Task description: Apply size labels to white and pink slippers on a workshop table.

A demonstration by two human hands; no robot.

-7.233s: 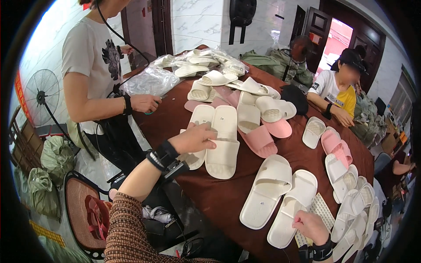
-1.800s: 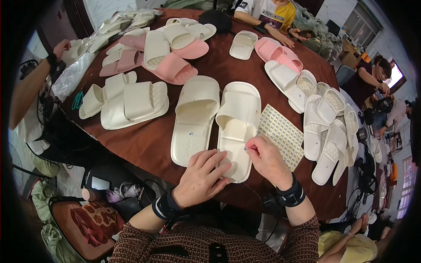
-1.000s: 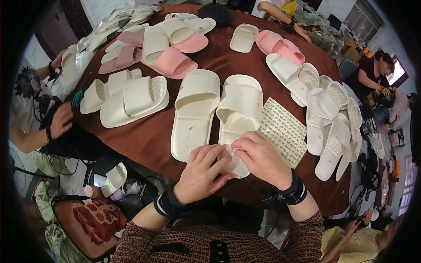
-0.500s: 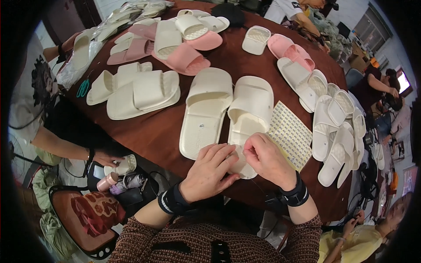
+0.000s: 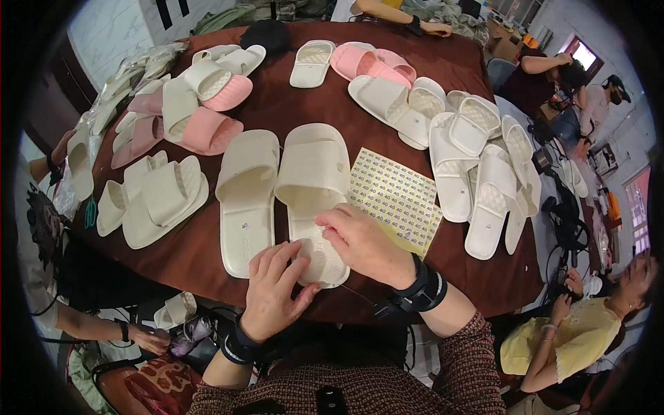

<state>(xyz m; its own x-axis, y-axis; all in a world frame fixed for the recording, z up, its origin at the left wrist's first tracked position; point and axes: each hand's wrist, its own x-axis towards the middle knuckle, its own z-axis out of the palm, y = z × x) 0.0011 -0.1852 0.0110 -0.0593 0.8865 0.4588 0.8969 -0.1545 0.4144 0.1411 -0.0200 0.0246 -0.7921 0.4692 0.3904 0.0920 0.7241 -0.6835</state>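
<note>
A pair of white slide slippers lies in front of me on the brown tablecloth, toes away. The left slipper (image 5: 238, 238) has a small printed sticker on its insole. On the right slipper (image 5: 312, 162), my left hand (image 5: 273, 294) grips the heel, fingers and thumb at its edge. My right hand (image 5: 366, 245) is closed, its bent fingertips pressed together at the insole. Whatever those fingertips hold, if anything, is hidden. A yellowish sheet of small printed stickers (image 5: 391, 197) lies beside the right slipper, just beyond my right hand.
More white slippers (image 5: 166, 197) lie at the left, with pink slippers (image 5: 211, 131) behind them. A pile of white slippers (image 5: 453, 173) covers the table's right side. A black cap (image 5: 265, 36) sits at the far edge. Co-workers' arms (image 5: 90, 326) show around the table.
My view has swung right, so the table things appear farther left. My right hand's fingertips have moved from over the right slipper's heel up to its insole. My left hand stays at the heel.
</note>
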